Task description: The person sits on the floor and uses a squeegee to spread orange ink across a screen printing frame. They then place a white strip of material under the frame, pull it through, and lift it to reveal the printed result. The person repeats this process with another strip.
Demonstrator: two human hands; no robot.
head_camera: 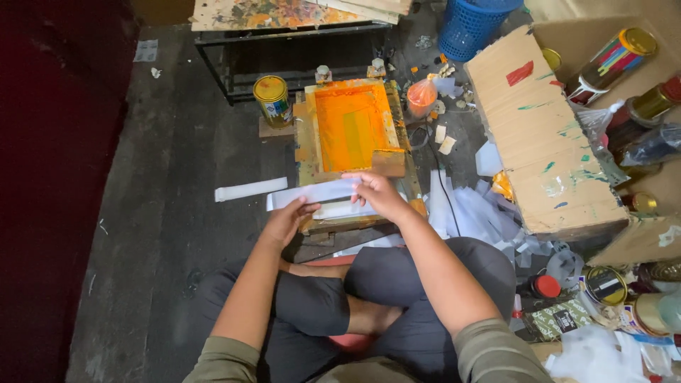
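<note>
Currently we hold a white paper strip (312, 193) stretched across the near edge of the screen-printing frame (306, 142) at the centre of the picture. Our left hand (287, 221) pinches its lower left part and our right hand (377, 195) grips its right end. Orange ink already covers the mesh (352, 124), and a wooden squeegee (388, 162) rests on it. Another strip (250, 189) lies on the floor to the left, so we judge printing is under way, with loose white paper (482, 213) heaped at the right.
</note>
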